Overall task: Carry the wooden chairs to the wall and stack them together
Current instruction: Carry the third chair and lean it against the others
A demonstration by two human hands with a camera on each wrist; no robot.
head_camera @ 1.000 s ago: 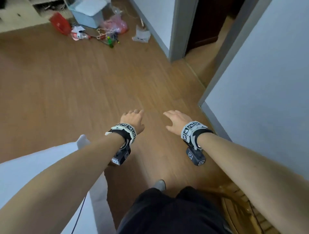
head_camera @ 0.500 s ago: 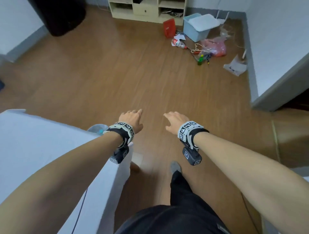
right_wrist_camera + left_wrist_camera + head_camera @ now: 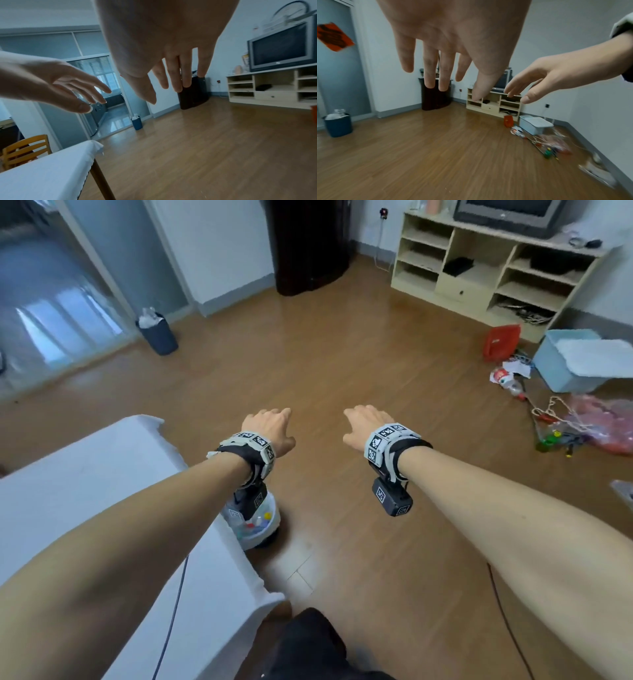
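Observation:
Both my hands are stretched out in front of me over the wooden floor and hold nothing. My left hand has its fingers straight and spread, as the left wrist view shows. My right hand is also open with straight fingers. One wooden chair with a slatted back stands behind the far end of the white-covered table, at the lower left of the right wrist view. It is out of reach of both hands and does not appear in the head view.
The white-covered table is at my left, with a small white bin beside it. A dark bin stands by the glass door. A shelf unit with a TV, a light blue box and floor clutter lie to the right.
My view has swung left from the doorway and wall to the room with the shelf unit. The chair seen at the lower right one second ago has left the head view. Both hands stayed open.

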